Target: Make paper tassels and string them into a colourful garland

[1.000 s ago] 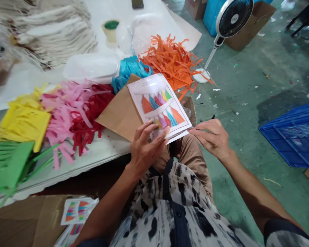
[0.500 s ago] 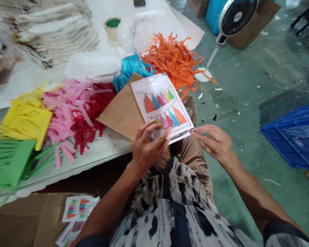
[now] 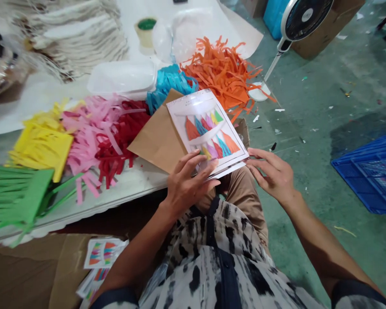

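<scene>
A glossy packet with a printed card showing colourful tassel garlands is tilted over my lap and the table's edge. My left hand grips its lower left part, fingers on top and thumb below the edge. At the lower right corner, my right hand has its fingertips closed at the packet's edge; exactly what they pinch is too small to tell. A white strip shows along the lower edge. Partly under the packet lies a brown paper sheet or envelope.
Fringed tissue paper lies along the table: green, yellow, pink, red, blue and orange. A white plastic tub stands behind. A fan and blue crate are on the right.
The packet stays in my left hand, nearly unmoved against my lap. My right fingers have spread a little at its corner. The whole view has shifted slightly.
</scene>
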A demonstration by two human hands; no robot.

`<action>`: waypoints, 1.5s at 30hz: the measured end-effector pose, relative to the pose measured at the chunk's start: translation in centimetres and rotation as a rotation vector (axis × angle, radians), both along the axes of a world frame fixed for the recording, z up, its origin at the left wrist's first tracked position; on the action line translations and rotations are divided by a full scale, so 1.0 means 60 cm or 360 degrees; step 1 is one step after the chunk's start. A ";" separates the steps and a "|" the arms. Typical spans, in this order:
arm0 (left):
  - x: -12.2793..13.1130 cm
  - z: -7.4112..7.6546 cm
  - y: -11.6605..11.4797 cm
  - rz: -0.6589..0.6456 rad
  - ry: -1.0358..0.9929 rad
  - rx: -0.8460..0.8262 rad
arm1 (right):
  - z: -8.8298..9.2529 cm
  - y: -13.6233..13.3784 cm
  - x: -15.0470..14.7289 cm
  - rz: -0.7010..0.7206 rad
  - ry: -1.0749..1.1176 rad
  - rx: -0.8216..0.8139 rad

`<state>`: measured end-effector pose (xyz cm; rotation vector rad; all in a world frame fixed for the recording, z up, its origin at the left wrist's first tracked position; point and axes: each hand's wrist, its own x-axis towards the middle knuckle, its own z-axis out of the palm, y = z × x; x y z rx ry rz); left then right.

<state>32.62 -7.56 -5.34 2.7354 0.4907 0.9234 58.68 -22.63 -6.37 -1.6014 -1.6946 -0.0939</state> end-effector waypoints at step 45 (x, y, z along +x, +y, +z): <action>-0.029 0.021 0.032 -0.0006 0.0053 0.0140 | -0.008 0.006 -0.010 -0.0041 -0.0375 0.0071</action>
